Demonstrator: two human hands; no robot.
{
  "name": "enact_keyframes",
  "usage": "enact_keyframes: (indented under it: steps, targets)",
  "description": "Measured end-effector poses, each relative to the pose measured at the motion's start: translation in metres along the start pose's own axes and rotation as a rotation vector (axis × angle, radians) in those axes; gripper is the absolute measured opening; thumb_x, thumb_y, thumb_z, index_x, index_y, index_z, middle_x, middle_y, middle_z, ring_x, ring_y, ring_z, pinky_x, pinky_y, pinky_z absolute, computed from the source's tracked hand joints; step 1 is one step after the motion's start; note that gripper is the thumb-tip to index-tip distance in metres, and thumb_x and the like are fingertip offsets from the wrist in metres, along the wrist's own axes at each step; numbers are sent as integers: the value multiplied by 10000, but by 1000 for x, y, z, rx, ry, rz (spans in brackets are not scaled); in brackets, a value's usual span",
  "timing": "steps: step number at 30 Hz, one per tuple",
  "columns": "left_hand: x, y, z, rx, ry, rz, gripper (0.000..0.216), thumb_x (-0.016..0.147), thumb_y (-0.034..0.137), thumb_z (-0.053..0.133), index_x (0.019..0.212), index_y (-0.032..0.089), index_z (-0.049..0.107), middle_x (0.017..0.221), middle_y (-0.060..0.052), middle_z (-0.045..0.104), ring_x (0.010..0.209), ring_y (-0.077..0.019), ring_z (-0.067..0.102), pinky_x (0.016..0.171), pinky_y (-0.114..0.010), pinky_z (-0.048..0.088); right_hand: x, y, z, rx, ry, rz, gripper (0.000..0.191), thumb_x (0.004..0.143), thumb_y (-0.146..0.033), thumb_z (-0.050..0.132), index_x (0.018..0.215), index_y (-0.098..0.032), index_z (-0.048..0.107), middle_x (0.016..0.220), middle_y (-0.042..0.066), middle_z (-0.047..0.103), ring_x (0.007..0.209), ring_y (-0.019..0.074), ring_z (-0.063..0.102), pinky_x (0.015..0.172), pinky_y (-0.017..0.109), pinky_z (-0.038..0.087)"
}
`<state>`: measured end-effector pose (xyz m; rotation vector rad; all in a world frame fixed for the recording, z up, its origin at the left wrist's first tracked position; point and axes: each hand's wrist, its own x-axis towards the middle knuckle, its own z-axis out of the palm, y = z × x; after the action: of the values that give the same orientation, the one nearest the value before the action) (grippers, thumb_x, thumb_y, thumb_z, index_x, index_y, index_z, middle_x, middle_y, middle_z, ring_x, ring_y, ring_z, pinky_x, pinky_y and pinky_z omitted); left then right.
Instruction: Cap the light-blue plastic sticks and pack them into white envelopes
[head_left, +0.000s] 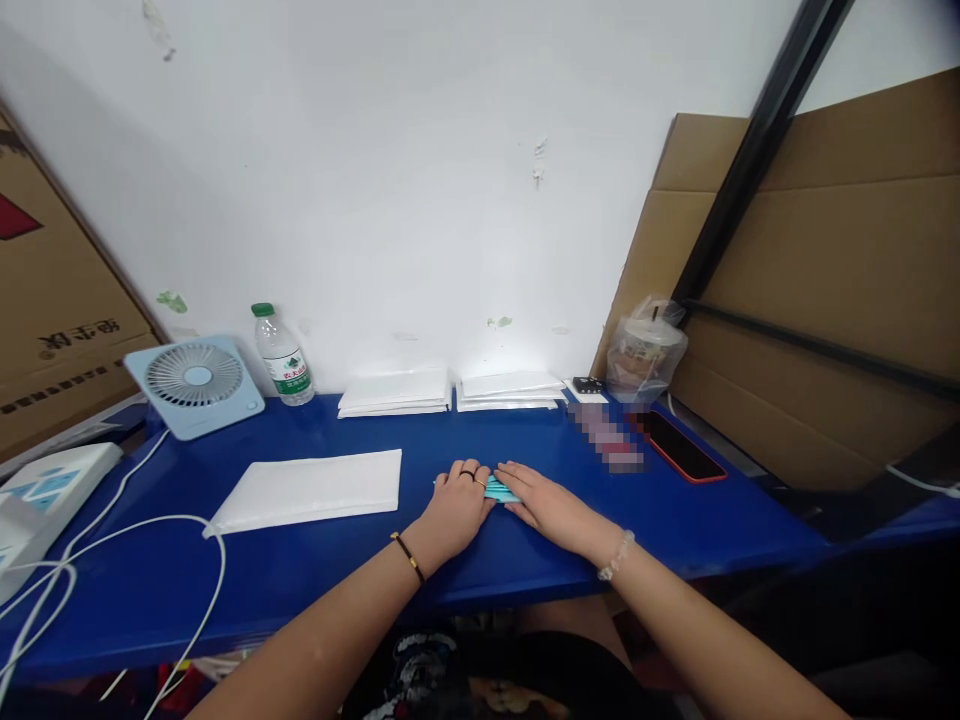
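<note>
My left hand (456, 500) and my right hand (541, 500) lie close together on the blue table (315, 580), both pressed on a small teal folded item (498, 489) between them. The left hand's fingers curl over its left end; two rings show on them. The right hand's fingers lie flat over its right side. Most of the teal item is hidden under the hands. A flat white padded envelope (311, 489) lies on the table left of my left hand.
Two stacks of white envelopes (396, 392) (508, 390) stand against the wall. A water bottle (283, 355) and a light-blue fan (195, 384) are at back left, white cables (150, 530) at left. A bagged drink cup (643, 352), a phone (681, 447) and cardboard (825, 260) are at right.
</note>
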<state>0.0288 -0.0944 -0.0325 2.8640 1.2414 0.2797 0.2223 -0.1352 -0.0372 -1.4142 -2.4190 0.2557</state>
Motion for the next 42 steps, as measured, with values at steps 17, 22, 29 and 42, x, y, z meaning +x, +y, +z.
enact_keyframes:
  steps: [17,22,29,42]
  targets:
    - [-28,22,-25,-20,-124,81,211,777,208,517,978,144,530,990,-125,604,941,-261,577,817,-367,464,-4,-48,-37,-219,-266,-3,224,731,-118,533,952,-136,566,858,107,643,737,226,611,644,306,445]
    - [-18,23,-22,-483,75,-109,138,835,312,483,885,186,511,713,-10,572,668,-166,575,653,-279,434,-1,-37,-89,401,-103,23,386,767,-253,601,1146,-221,534,896,34,646,670,156,616,578,260,475]
    - [-4,55,-17,-1415,-124,-63,424,733,451,638,999,142,522,507,93,370,416,-65,364,458,-217,347,13,-62,-62,1089,62,-29,355,693,-435,711,906,-166,623,1034,102,657,1000,248,611,866,399,497]
    - [-84,-50,-25,-134,-8,-542,841,781,690,403,1435,174,283,1494,-166,244,1387,-392,99,1043,-654,94,-42,12,-41,863,941,440,289,723,-434,689,833,-193,573,631,-32,541,532,112,514,499,234,444]
